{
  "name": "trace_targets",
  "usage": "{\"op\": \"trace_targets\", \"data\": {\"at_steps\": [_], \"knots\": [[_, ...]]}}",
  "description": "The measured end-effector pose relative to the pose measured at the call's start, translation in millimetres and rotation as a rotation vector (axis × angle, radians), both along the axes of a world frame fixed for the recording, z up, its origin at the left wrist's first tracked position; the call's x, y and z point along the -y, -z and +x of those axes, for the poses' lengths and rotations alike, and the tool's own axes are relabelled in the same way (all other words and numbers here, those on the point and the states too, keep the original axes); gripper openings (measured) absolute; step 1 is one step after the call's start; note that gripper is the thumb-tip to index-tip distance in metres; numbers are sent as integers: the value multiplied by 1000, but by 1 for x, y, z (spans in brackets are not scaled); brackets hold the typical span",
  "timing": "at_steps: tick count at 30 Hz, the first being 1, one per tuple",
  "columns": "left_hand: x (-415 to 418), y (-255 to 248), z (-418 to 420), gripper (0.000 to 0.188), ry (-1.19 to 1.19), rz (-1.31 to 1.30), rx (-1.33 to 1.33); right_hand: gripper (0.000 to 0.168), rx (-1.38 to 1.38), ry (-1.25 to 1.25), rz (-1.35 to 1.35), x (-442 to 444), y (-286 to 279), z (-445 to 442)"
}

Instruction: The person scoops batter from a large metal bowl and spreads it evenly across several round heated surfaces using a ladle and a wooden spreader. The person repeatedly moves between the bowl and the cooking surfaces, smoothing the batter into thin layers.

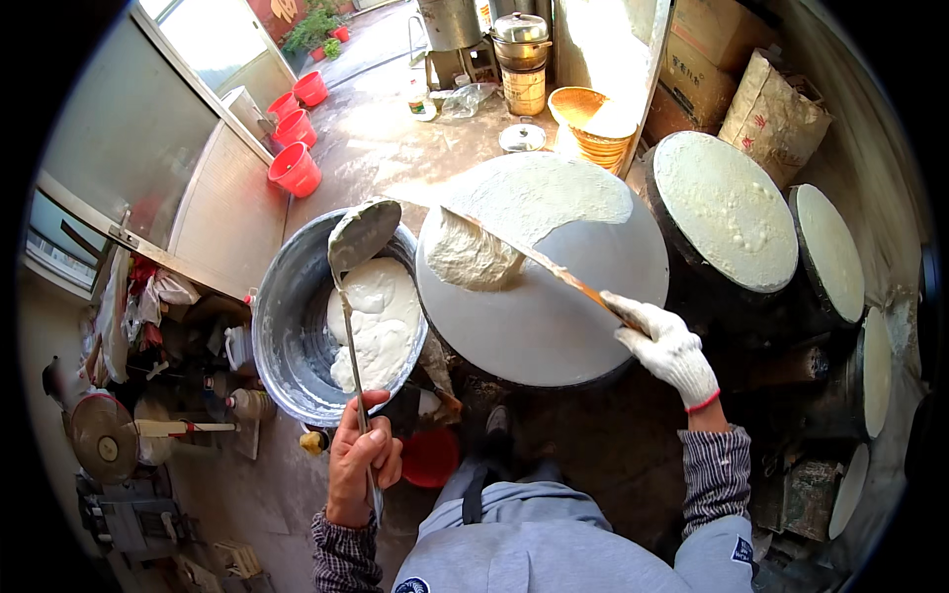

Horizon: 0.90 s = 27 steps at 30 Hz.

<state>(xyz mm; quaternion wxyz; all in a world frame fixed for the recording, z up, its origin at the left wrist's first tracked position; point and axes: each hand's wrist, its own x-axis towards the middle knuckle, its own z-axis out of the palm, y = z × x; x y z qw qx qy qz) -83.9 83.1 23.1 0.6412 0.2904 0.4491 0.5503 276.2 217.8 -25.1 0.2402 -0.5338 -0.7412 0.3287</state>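
My left hand (365, 445), bare, grips the long handle of a metal ladle (365, 236). The ladle's batter-smeared bowl is over the far rim of a deep metal basin (285, 326), which holds thick white batter (382, 319). In a white knit glove, my right hand (663, 345) is closed around the handle of a long, thin wooden spreader (552, 265). The spreader lies across a round griddle (549, 333), beside a mound of batter (471, 256). A thin layer of batter (545, 189) curves over the griddle's far part; its near surface is bare.
To the right stand several more round griddles, one covered with a pale, bubbled batter layer (726, 211). Red buckets (295, 170) line the door at left. Farther off are stacked wicker baskets (593, 130) and a lidded pot (521, 41). A red basin (430, 456) sits by my feet.
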Motion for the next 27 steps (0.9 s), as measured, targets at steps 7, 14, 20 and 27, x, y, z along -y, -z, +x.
{"op": "trace_targets", "data": {"at_steps": [7, 14, 20, 27], "knots": [[8, 1, -3, 41, -6, -13, 13, 47, 6, -188, -144, -5, 1, 2], [-4, 2, 6, 42, 48, -27, 12, 44, -64, -23, -217, 11, 4, 28], [-4, 0, 1, 43, 23, 18, 34, 44, -131, 2, -254, 53, 5, 57], [0, 0, 10, 41, 25, 8, 18, 40, 124, -186, 7, -34, 6, -11]]}}
